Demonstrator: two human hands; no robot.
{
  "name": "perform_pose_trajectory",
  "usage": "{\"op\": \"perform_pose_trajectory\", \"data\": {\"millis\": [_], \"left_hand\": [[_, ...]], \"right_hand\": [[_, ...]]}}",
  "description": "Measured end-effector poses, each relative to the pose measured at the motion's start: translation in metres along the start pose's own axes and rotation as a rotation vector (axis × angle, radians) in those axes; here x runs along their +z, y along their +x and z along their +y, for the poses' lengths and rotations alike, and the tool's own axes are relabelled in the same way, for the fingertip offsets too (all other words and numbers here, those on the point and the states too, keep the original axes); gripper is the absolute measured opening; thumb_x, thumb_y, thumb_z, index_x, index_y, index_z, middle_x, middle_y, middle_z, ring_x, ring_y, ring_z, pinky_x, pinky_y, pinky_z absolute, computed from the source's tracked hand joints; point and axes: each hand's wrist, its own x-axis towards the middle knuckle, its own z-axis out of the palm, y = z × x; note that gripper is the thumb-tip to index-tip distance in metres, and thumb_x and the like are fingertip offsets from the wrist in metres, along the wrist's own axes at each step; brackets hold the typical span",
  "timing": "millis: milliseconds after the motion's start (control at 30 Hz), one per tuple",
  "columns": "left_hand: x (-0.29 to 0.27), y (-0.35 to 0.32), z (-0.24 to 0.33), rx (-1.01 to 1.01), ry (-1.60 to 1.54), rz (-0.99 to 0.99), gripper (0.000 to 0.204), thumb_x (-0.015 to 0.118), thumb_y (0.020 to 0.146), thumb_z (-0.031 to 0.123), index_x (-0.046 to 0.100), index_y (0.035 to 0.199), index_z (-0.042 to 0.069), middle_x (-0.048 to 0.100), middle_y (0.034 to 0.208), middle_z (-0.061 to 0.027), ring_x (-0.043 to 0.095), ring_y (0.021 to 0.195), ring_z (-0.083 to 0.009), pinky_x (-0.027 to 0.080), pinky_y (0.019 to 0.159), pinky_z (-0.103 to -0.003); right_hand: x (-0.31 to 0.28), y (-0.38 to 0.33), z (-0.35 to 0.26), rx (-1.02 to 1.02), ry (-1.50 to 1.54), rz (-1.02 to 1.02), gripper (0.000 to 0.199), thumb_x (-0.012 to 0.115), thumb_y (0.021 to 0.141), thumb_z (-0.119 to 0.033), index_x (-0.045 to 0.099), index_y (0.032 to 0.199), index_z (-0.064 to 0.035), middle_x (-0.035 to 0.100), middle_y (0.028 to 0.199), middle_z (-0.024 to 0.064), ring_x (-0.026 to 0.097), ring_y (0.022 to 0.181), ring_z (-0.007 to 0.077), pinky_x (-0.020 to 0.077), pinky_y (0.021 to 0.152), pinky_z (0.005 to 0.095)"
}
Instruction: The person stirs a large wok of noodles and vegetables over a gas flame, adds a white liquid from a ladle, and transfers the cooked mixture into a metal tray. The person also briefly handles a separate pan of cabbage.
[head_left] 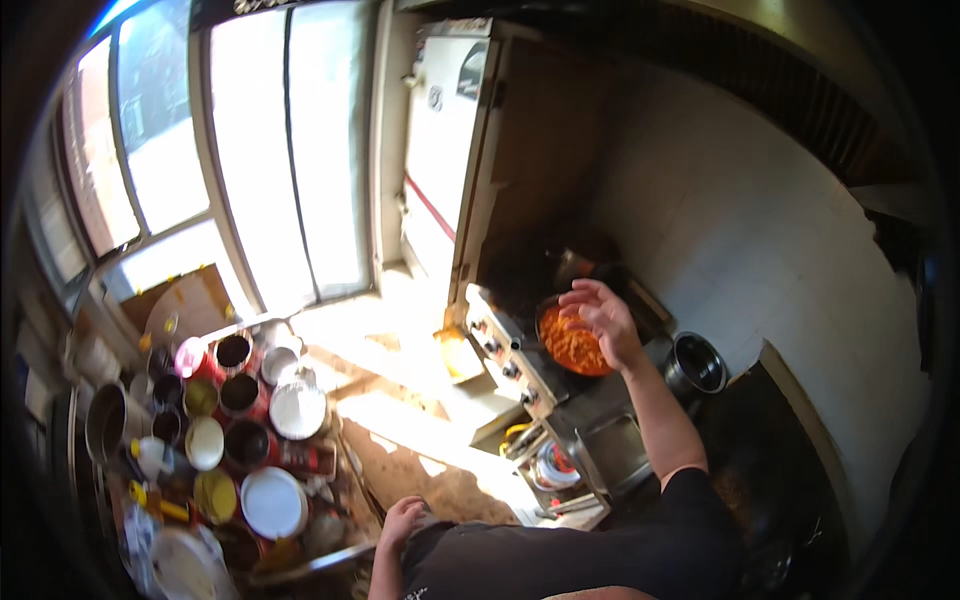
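My right hand [603, 318] is raised over a dark pan of chunky orange-red food [570, 345] on the stove [520, 352]. Its fingers are loosely bent and apart, with nothing visible in them. The hand hides part of the pan's far right side; whether it touches the food cannot be made out, but it appears to be above. Low in front of my body, my left hand [404, 521] hangs beside my dark shirt. Its fingers look relaxed and slightly bent, and I see nothing in them.
On the left, a table is crowded with jars, pots and tubs, among them a white-lidded tub [273, 503]. A dark metal pot [696, 364] stands right of the stove. A white refrigerator [445, 150] and bright glass doors [290, 150] are at the back.
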Motion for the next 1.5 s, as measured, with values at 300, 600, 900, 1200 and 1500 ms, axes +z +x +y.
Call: {"op": "perform_pose_trajectory", "data": {"millis": [300, 600, 900, 1200, 1500], "left_hand": [[-0.022, 0.177, 0.201, 0.151, 0.192, -0.186, 0.036, 0.056, 0.096, 0.017, 0.054, 0.129, 0.003, 0.062, 0.121, -0.0128, 0.064, 0.1, -0.0221, 0.053, 0.08, -0.035], [-0.03, 0.327, 0.276, 0.067, 0.163, -0.158, 0.037, 0.057, 0.095, 0.016, 0.051, 0.13, 0.002, 0.063, 0.119, -0.0125, 0.066, 0.101, -0.025, 0.054, 0.082, -0.036], [-0.035, 0.457, 0.329, 0.045, 0.049, -0.079, 0.036, 0.057, 0.095, 0.017, 0.053, 0.127, 0.001, 0.064, 0.115, -0.0135, 0.066, 0.096, -0.0243, 0.054, 0.077, -0.035], [-0.033, 0.555, 0.424, -0.24, 0.247, -0.498, 0.055, 0.07, 0.089, 0.027, 0.047, 0.136, 0.013, 0.043, 0.138, -0.015, 0.058, 0.113, -0.0306, 0.053, 0.091, -0.044], [-0.042, 0.677, 0.443, -0.284, 0.312, -0.802, 0.044, 0.064, 0.092, 0.023, 0.051, 0.131, 0.006, 0.055, 0.128, -0.0155, 0.058, 0.11, -0.0275, 0.051, 0.091, -0.042]], "right_hand": [[-0.059, 0.297, -0.143, -0.301, -0.084, 0.225, 0.059, 0.061, 0.091, -0.033, 0.039, 0.135, -0.001, 0.053, 0.124, 0.0157, 0.059, 0.108, 0.0284, 0.0526, 0.089, 0.0391], [-0.125, 0.568, -0.204, -0.39, -0.003, 0.377, 0.096, 0.074, 0.08, -0.041, 0.018, 0.147, -0.002, 0.029, 0.139, 0.0243, 0.058, 0.108, 0.0338, 0.0548, 0.092, 0.044], [-0.182, 0.776, -0.233, -0.391, 0.104, 0.48, 0.063, 0.074, 0.076, -0.051, 0.05, 0.12, -0.0126, 0.054, 0.099, 0.0151, 0.06, 0.092, 0.0319, 0.0579, 0.073, 0.0544], [-0.248, 0.787, -0.235, -0.516, 0.365, 0.377, 0.04, 0.046, 0.094, -0.034, 0.054, 0.11, 0.0019, 0.064, 0.104, 0.0285, 0.06, 0.096, 0.048, 0.0569, 0.081, 0.0567], [-0.229, 0.623, -0.224, -0.673, 0.482, 0.199, 0.077, 0.06, 0.09, -0.023, 0.016, 0.146, 0.0051, 0.013, 0.153, 0.0255, 0.023, 0.142, 0.039, 0.0455, 0.105, 0.0468]]}}
